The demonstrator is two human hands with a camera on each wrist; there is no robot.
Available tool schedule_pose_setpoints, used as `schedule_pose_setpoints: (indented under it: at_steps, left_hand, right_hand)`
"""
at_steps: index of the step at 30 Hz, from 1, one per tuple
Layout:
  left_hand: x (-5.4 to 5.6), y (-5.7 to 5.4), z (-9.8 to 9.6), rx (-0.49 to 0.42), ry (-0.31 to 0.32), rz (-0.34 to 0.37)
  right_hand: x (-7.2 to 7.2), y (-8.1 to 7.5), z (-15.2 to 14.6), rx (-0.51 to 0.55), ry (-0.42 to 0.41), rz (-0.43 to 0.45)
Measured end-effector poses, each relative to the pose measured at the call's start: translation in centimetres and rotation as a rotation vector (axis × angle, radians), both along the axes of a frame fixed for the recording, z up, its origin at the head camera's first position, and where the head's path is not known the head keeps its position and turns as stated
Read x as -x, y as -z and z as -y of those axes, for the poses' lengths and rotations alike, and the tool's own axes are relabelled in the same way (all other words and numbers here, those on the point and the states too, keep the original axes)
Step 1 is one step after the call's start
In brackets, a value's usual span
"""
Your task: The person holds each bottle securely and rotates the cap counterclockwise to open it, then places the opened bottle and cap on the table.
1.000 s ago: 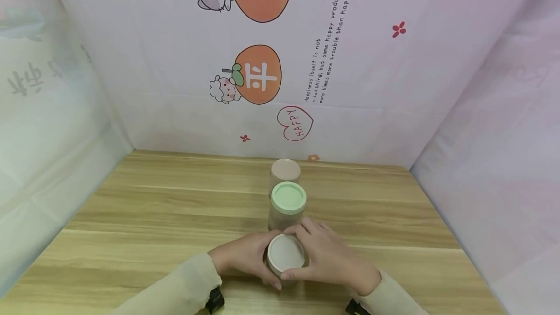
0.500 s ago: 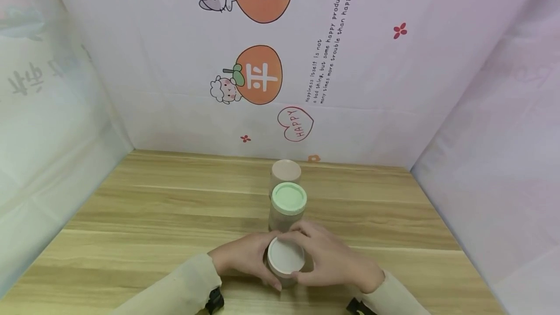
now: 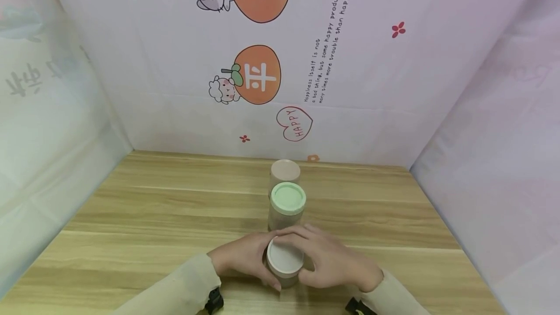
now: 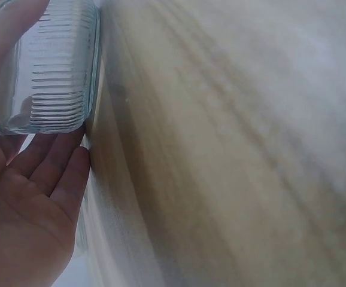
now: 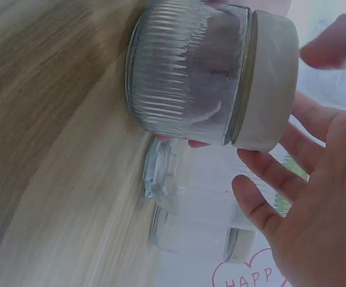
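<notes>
A ribbed clear glass jar [image 5: 167, 72] stands upright near the table's front, topped by an off-white lid [image 3: 285, 255]. Around its left side my left hand [image 3: 247, 256] holds the glass body, thumb in front and fingers behind. In the left wrist view, the jar's ribbed base [image 4: 59, 84] lies between thumb and fingers. My right hand [image 3: 334, 260] has its fingers curved over the lid's far edge. Its thumb is at the lid's right edge; whether it touches is hard to tell. The left fingers are mostly hidden behind the jar.
Directly behind stands a similar jar with a pale green lid [image 3: 288, 198]. Farther back in the same line is a jar with a beige lid [image 3: 285, 171]. Printed white cloth [image 3: 358, 125] walls the wooden table [image 3: 175, 198] at the back and sides.
The right thumb has slid from the lid's front toward its right edge, and the right fingers have shifted left along the far rim. The left hand and the jar stay in place.
</notes>
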State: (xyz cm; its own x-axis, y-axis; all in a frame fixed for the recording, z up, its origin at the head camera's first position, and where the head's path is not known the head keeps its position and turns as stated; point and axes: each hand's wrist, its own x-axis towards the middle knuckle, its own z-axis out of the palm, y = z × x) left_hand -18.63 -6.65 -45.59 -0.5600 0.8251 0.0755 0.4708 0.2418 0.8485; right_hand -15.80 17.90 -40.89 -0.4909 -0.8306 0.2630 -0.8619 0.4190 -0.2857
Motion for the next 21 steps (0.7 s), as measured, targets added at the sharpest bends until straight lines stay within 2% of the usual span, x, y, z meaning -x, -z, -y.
schedule_pose_setpoints:
  at_steps: [6, 12, 21]
  left_hand:
    - [0.03, 0.18, 0.01, 0.013, -0.011, 0.018]
    - [0.13, 0.33, 0.03, 0.013, -0.006, 0.013]
    - [0.24, 0.26, -0.05, 0.003, 0.001, -0.032]
  right_hand:
    - [0.10, 0.12, -0.05, 0.031, -0.046, 0.061]
    - [-0.01, 0.24, -0.01, 0.036, -0.042, 0.063]
    - [-0.30, 0.60, 0.29, 0.054, 0.060, 0.069]
